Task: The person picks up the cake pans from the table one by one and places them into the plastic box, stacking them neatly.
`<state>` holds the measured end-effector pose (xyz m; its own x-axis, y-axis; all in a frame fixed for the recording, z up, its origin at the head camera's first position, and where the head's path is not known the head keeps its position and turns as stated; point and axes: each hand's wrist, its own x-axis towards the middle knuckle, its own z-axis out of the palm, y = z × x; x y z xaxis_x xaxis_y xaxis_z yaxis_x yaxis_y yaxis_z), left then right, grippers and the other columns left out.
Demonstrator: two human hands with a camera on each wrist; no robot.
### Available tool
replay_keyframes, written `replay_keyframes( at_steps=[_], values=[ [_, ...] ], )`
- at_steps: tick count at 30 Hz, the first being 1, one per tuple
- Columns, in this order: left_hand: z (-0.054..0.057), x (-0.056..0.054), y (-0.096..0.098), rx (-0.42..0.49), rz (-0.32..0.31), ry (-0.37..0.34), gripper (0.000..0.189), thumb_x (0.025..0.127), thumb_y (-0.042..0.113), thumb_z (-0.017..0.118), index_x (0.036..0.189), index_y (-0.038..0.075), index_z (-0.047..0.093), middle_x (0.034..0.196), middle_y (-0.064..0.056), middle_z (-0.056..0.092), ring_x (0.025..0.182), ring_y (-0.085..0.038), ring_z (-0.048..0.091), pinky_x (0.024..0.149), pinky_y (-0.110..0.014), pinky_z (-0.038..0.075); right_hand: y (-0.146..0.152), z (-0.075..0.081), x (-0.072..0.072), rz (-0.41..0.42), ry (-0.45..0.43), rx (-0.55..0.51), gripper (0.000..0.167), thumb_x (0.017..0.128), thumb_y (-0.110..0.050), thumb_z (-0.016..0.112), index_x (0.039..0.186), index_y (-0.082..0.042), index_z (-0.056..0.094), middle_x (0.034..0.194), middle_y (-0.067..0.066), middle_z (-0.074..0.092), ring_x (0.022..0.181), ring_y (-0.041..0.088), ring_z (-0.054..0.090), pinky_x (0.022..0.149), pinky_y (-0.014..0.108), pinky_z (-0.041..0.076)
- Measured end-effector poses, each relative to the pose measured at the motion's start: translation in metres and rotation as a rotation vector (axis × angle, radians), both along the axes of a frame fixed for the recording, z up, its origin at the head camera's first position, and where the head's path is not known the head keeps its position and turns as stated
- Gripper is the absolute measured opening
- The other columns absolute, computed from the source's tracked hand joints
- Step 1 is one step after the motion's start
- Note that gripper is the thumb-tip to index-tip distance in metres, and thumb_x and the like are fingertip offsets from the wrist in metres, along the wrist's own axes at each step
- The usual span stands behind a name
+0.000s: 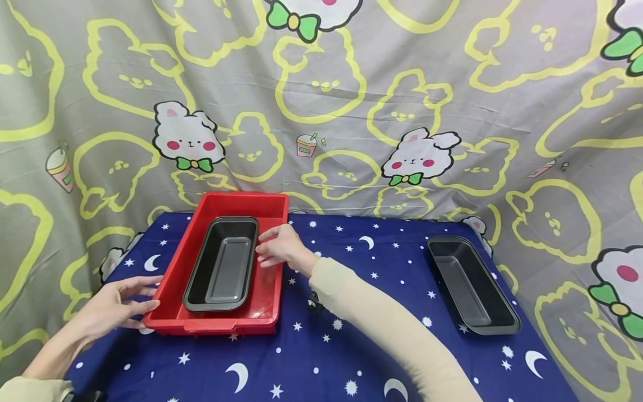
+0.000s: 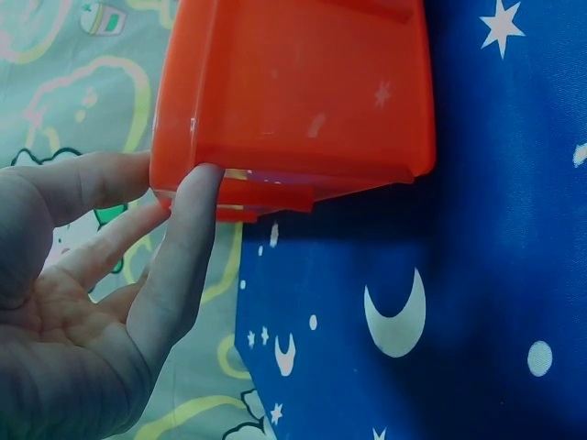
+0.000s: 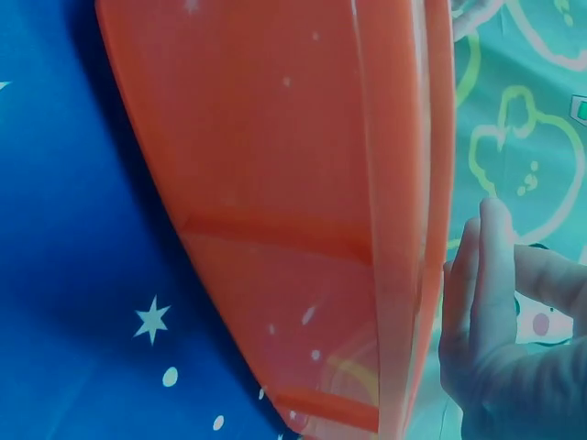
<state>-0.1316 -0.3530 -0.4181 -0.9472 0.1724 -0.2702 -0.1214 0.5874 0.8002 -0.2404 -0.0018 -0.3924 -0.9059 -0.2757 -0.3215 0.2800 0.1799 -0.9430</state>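
A red plastic tray stands on the left of the table, its long sides running away from me. Inside it lies a dark loaf pan. My left hand touches the tray's left side near the front corner. In the left wrist view the thumb and index finger meet the tray's outside near an edge, fairly straight. Over the tray's right rim reaches my right hand, with loosely bent fingers right beside the pan's edge. Whether they touch the pan I cannot tell. The right wrist view shows no object within that hand.
A second dark loaf pan lies at the right side of the table, slightly angled. A blue cloth with moons and stars covers the table. Behind and beside it hangs a grey curtain with cartoon animals.
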Motion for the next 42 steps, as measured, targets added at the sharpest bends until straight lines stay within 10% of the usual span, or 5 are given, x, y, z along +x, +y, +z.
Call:
replay_keyframes(
  at_steps=[13, 42],
  values=[
    [0.0, 0.0, 0.0, -0.007, 0.003, -0.001, 0.067, 0.102, 0.012, 0.068, 0.154, -0.016, 0.036, 0.131, -0.035, 0.062, 0.091, -0.012, 0.073, 0.073, -0.04, 0.068, 0.032, -0.005, 0.006, 0.02, 0.013, -0.105, 0.044, 0.096, 0.003, 0.069, 0.139, 0.009, 0.061, 0.126, 0.037, 0.07, 0.068, 0.016, 0.072, 0.064, 0.034, 0.067],
    [0.001, 0.0, 0.0, 0.044, 0.001, -0.016, 0.069, 0.102, 0.011, 0.067, 0.155, -0.017, 0.033, 0.131, -0.035, 0.061, 0.088, -0.014, 0.077, 0.074, -0.042, 0.068, 0.138, 0.007, 0.032, -0.047, 0.141, -0.102, 0.037, 0.101, -0.008, 0.068, 0.137, 0.004, 0.064, 0.107, 0.009, 0.079, 0.081, 0.017, 0.077, 0.077, 0.041, 0.069]
  ],
)
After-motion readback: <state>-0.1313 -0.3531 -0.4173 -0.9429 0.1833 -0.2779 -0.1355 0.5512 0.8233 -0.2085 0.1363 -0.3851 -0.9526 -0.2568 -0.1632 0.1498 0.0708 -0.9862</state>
